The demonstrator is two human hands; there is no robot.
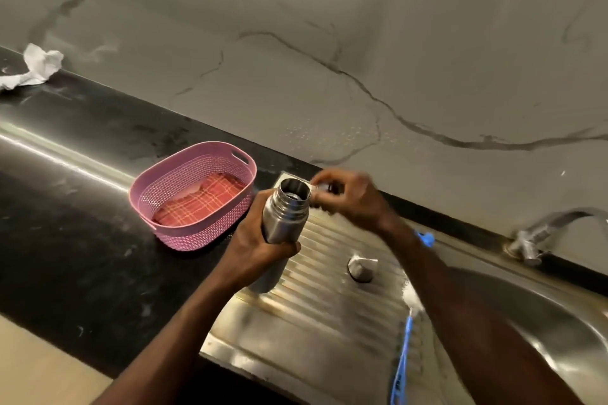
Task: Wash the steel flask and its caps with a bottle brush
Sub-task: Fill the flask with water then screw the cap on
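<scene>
My left hand (260,248) grips the steel flask (285,217) round its body, tilted, with its open mouth facing up above the ribbed draining board (316,316). Just right of the mouth, my right hand (348,197) pinches a small cap (324,187), blurred and mostly hidden by the fingers. A second steel cap (361,269) stands on the draining board. The bottle brush (404,348), with a blue handle and white bristles, lies on the board under my right forearm.
A pink plastic basket (197,230) holding a red checked cloth sits on the black counter left of the flask. The sink bowl (543,316) and tap (539,233) lie to the right. A crumpled white tissue (36,67) lies far left against the marble wall.
</scene>
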